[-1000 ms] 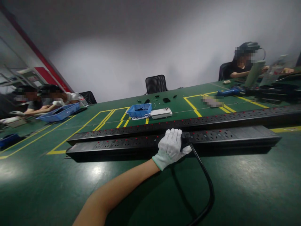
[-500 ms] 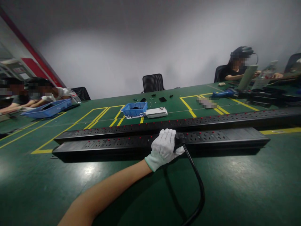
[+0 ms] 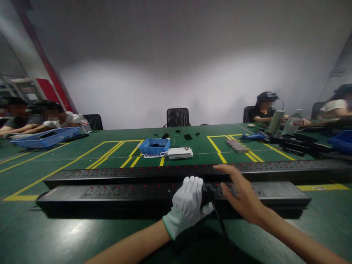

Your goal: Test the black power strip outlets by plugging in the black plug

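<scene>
My left hand (image 3: 187, 201), in a white glove with a green cuff, is closed over the middle of a long black power strip (image 3: 279, 192). Its fingers lie together across the top, and the thumb sticks out along the front side. Right beside that hand, a black plug (image 3: 208, 190) sits at the strip's sockets, its black cord (image 3: 220, 218) running down toward me. To the right of the plug, my bare right hand (image 3: 243, 198) hovers above the strip, fingers apart and holding nothing. Behind lies a second power strip (image 3: 90, 174) with red dots along its sockets.
Farther back on the green table are a blue bin (image 3: 154, 147), a white phone (image 3: 180, 152) and small black pieces. A larger blue tray (image 3: 45, 138) stands left. Right are a blue tool (image 3: 254, 136) and a bottle (image 3: 293, 123). People sit at both sides.
My right hand has come into view from the right, over the strip near the plug. The left hand keeps its hold. The view has tilted up, so things appear lower.
</scene>
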`<action>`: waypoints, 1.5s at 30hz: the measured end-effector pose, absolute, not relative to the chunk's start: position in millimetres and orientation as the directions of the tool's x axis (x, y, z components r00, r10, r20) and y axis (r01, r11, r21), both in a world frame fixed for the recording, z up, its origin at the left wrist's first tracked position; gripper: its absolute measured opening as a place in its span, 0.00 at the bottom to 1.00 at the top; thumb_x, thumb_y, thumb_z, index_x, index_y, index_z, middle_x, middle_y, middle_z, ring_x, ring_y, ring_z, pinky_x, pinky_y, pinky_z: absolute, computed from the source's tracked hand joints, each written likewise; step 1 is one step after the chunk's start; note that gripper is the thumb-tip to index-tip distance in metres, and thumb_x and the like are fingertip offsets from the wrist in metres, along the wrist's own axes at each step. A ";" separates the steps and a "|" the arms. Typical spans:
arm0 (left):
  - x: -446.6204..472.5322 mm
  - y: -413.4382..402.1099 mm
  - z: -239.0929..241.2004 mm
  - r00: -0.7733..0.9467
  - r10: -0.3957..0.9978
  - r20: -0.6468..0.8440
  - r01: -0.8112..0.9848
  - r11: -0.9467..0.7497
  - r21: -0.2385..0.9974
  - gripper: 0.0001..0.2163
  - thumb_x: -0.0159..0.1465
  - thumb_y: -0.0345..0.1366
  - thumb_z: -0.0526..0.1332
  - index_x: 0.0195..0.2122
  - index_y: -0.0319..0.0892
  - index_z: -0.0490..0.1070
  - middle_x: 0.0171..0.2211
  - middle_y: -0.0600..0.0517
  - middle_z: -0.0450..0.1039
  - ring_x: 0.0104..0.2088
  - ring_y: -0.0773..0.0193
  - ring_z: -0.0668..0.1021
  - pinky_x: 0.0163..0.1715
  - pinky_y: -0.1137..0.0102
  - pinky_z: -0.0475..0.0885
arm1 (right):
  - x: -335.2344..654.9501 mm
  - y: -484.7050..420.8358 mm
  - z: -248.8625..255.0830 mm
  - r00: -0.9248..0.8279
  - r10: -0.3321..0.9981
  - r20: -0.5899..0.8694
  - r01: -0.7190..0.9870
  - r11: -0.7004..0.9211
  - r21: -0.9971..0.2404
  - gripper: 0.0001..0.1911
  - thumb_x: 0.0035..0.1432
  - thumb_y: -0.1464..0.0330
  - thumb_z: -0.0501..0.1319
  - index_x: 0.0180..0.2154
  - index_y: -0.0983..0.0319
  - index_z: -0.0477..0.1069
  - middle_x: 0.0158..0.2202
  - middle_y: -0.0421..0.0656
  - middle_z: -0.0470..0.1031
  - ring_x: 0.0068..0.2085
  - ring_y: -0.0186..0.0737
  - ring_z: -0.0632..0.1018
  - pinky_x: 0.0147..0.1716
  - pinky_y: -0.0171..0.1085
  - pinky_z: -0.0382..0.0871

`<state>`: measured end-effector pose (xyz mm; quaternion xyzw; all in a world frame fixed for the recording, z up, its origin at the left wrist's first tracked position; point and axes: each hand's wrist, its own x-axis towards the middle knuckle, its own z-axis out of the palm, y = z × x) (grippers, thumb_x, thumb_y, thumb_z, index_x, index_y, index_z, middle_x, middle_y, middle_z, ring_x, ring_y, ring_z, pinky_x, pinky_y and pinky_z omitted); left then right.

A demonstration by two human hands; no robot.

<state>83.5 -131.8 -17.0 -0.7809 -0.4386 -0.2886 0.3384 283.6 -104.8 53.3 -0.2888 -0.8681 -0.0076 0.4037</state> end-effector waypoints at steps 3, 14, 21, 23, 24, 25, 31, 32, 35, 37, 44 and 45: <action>83.4 -131.7 -17.0 0.451 0.480 0.752 0.879 -0.387 -0.279 0.30 0.61 0.51 0.52 0.52 0.25 0.65 0.49 0.33 0.69 0.52 0.45 0.70 0.51 0.54 0.68 | 269.8 -100.5 37.5 -0.693 0.482 0.536 0.454 0.869 -0.195 0.30 0.50 0.77 0.52 0.57 0.61 0.57 0.53 0.48 0.66 0.54 0.43 0.67 0.53 0.46 0.65; 84.3 -130.0 -11.1 0.420 0.432 0.798 0.877 -0.419 -0.236 0.28 0.60 0.48 0.54 0.49 0.25 0.68 0.47 0.33 0.71 0.50 0.44 0.72 0.48 0.55 0.71 | 257.2 -100.4 -0.7 -0.617 0.473 0.629 0.605 0.796 -0.004 0.21 0.60 0.71 0.51 0.56 0.62 0.57 0.50 0.48 0.71 0.50 0.42 0.73 0.50 0.42 0.69; 83.8 -129.5 -13.7 0.413 0.449 0.792 0.876 -0.433 -0.212 0.27 0.61 0.47 0.54 0.50 0.25 0.67 0.47 0.32 0.71 0.50 0.46 0.72 0.49 0.54 0.70 | 257.2 -98.8 -10.5 -0.608 0.454 0.652 0.621 0.783 0.033 0.24 0.60 0.72 0.51 0.58 0.64 0.55 0.50 0.48 0.71 0.49 0.42 0.74 0.50 0.42 0.69; 84.1 -129.1 -15.6 0.409 0.457 0.790 0.879 -0.428 -0.208 0.27 0.61 0.47 0.53 0.50 0.25 0.66 0.47 0.32 0.70 0.51 0.46 0.71 0.49 0.54 0.69 | 257.0 -99.1 -9.8 -0.604 0.462 0.649 0.626 0.780 0.027 0.23 0.60 0.72 0.51 0.57 0.64 0.55 0.50 0.48 0.71 0.49 0.42 0.74 0.50 0.42 0.69; 84.1 -128.9 -16.6 0.410 0.461 0.787 0.880 -0.426 -0.209 0.27 0.61 0.47 0.53 0.50 0.25 0.66 0.48 0.32 0.70 0.51 0.46 0.71 0.50 0.54 0.69 | 256.7 -99.4 -9.2 -0.603 0.466 0.647 0.627 0.779 0.024 0.23 0.60 0.72 0.51 0.57 0.64 0.56 0.50 0.48 0.71 0.49 0.41 0.74 0.50 0.42 0.69; 84.0 -128.6 -17.4 0.412 0.464 0.784 0.880 -0.425 -0.212 0.27 0.61 0.47 0.53 0.51 0.25 0.66 0.48 0.32 0.70 0.52 0.46 0.71 0.50 0.54 0.69 | 256.4 -99.8 -8.6 -0.602 0.467 0.648 0.627 0.778 0.022 0.22 0.60 0.72 0.51 0.57 0.64 0.56 0.50 0.48 0.71 0.49 0.41 0.74 0.50 0.42 0.69; 82.3 -128.8 -18.4 0.422 0.463 0.780 0.876 -0.429 -0.220 0.28 0.61 0.48 0.54 0.50 0.24 0.66 0.48 0.32 0.70 0.51 0.45 0.71 0.50 0.53 0.69 | 255.6 -100.4 -7.2 -0.601 0.456 0.656 0.619 0.785 0.022 0.22 0.61 0.71 0.50 0.57 0.63 0.56 0.50 0.48 0.71 0.49 0.42 0.73 0.50 0.42 0.69; 82.1 -129.0 -18.0 0.426 0.465 0.776 0.874 -0.432 -0.221 0.28 0.61 0.48 0.54 0.50 0.24 0.66 0.48 0.32 0.70 0.51 0.45 0.71 0.50 0.53 0.69 | 255.7 -100.3 -7.1 -0.601 0.457 0.656 0.619 0.785 0.021 0.23 0.61 0.71 0.50 0.57 0.63 0.55 0.50 0.48 0.71 0.50 0.42 0.73 0.50 0.42 0.69; 81.9 -129.9 -16.5 0.425 0.474 0.771 0.875 -0.433 -0.216 0.28 0.61 0.48 0.53 0.50 0.25 0.66 0.48 0.32 0.70 0.52 0.46 0.70 0.50 0.54 0.68 | 255.9 -100.3 -6.7 -0.601 0.459 0.654 0.616 0.787 0.014 0.23 0.61 0.71 0.50 0.57 0.62 0.55 0.50 0.48 0.71 0.50 0.42 0.73 0.50 0.43 0.69; 82.2 -130.3 -16.0 0.425 0.478 0.769 0.876 -0.432 -0.215 0.27 0.61 0.48 0.53 0.51 0.25 0.66 0.48 0.32 0.70 0.52 0.46 0.70 0.51 0.54 0.68 | 255.8 -100.5 -6.4 -0.604 0.461 0.651 0.615 0.789 0.012 0.22 0.60 0.71 0.50 0.57 0.63 0.56 0.50 0.48 0.71 0.50 0.42 0.73 0.50 0.42 0.69; 82.6 -130.4 -14.6 0.422 0.467 0.777 0.876 -0.432 -0.216 0.27 0.62 0.48 0.52 0.51 0.26 0.65 0.47 0.33 0.70 0.52 0.47 0.71 0.51 0.54 0.68 | 255.7 -102.8 -1.5 -0.599 0.473 0.646 0.602 0.798 -0.026 0.23 0.59 0.73 0.50 0.57 0.62 0.57 0.50 0.47 0.71 0.49 0.41 0.74 0.50 0.41 0.69; 82.5 -130.6 -13.9 0.426 0.473 0.771 0.874 -0.435 -0.216 0.27 0.62 0.49 0.52 0.51 0.26 0.65 0.48 0.33 0.70 0.52 0.47 0.71 0.51 0.54 0.68 | 256.0 -103.5 0.2 -0.597 0.480 0.643 0.594 0.803 -0.047 0.23 0.59 0.73 0.50 0.56 0.61 0.57 0.50 0.46 0.71 0.49 0.41 0.74 0.50 0.41 0.69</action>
